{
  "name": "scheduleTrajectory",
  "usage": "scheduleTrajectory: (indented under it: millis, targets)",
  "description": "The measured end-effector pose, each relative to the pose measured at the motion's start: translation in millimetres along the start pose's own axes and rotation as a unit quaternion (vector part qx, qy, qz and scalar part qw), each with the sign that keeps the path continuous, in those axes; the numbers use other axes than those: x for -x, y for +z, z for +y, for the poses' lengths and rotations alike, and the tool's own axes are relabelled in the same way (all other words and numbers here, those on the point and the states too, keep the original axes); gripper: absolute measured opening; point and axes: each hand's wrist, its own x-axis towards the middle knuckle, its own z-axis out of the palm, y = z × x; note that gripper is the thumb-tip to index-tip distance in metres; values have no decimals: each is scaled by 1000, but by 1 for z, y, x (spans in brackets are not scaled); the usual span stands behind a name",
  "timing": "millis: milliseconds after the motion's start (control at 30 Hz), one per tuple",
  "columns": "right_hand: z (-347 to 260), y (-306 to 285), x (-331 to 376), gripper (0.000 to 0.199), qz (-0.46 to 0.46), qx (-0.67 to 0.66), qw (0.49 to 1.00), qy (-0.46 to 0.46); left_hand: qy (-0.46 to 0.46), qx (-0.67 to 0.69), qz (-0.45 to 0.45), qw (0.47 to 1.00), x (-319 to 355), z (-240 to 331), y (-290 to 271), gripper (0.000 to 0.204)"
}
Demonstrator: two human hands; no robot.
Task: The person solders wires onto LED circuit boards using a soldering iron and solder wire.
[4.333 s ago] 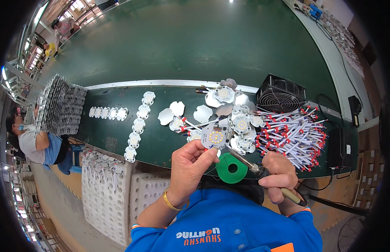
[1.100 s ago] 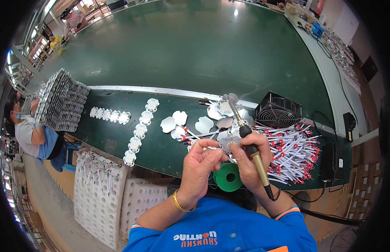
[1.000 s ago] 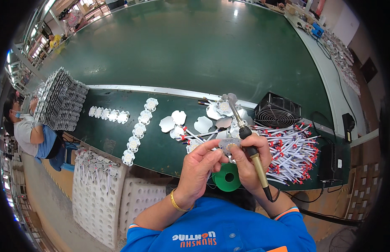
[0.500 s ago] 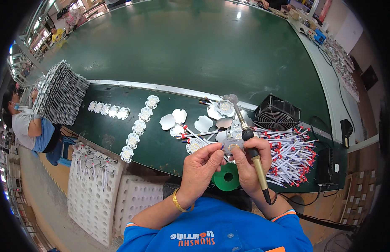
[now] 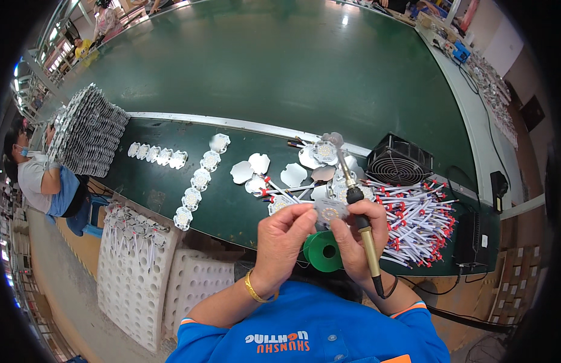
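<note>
My right hand (image 5: pixel 359 236) grips a soldering iron (image 5: pixel 368 242) with a gold-coloured handle, its hot end pointing up and away from me. The thumb and fingers of that hand also hold a round LED board (image 5: pixel 332 210), slightly blurred. My left hand (image 5: pixel 284 239) is closed in a pinch at the board's left edge; whether a wire is also between the fingertips is hidden. Just beyond the hands lie loose silvery plates (image 5: pixel 293 175), more LED boards (image 5: pixel 324 152) and white cables (image 5: pixel 279 189). Below the board stands a green spool (image 5: pixel 322 251).
A heap of white cables with red parts (image 5: pixel 413 224) and a black fan (image 5: pixel 399 163) are on the right. LED boards (image 5: pixel 200 179) form two rows on the left, near a tall stack of plates (image 5: pixel 93 133). White perforated trays (image 5: pixel 132 272) stand below; a co-worker (image 5: pixel 47 175) sits far left.
Both hands and the LED board have shifted slightly left, and the board has turned a little. The green spool shows slightly further left. The soldering iron stays in my right hand.
</note>
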Motion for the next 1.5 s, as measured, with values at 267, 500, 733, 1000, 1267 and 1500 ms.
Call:
scheduleTrajectory:
  millis: [267,500,733,1000,1267,1500]
  targets:
    - [14,-35,1,22,-63,-17,980,-188,175,-255,32,950,-3,4,-10,12]
    - [12,-50,1,28,-112,-91,962,-230,186,-334,0,924,0,15,-6,9]
    - [3,-62,1,22,-154,-90,963,-204,249,-406,3,879,6,23,0,8]
    - [1,-63,1,21,-168,-93,965,-182,258,-415,-4,873,6,26,3,8]
    - [2,-62,1,23,-168,-70,966,-183,233,-415,-13,879,7,25,1,7]
    - [6,-61,0,24,-171,-80,964,-185,212,-391,-15,896,4,25,-1,8]
